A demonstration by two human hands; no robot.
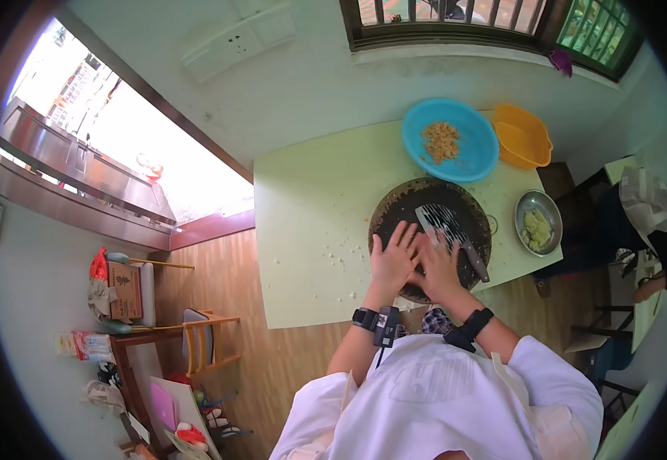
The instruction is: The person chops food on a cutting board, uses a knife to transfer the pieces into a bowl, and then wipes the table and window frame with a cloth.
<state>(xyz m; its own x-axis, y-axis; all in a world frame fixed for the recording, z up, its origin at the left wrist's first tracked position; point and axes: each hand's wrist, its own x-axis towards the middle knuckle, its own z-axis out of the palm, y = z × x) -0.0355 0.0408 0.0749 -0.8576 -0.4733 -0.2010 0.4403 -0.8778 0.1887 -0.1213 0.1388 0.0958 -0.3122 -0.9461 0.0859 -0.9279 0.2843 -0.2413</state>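
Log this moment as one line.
left hand: flat on chopping board | right hand: beside it | cleaver: lying on board, unheld

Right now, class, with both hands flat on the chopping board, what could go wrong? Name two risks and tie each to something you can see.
1. The cleaver lies on the round chopping board right beside the right hand; a sideways sweep could meet the blade.
2. White bits already lie scattered on the table, so gathering with the left hand may push more off the board.
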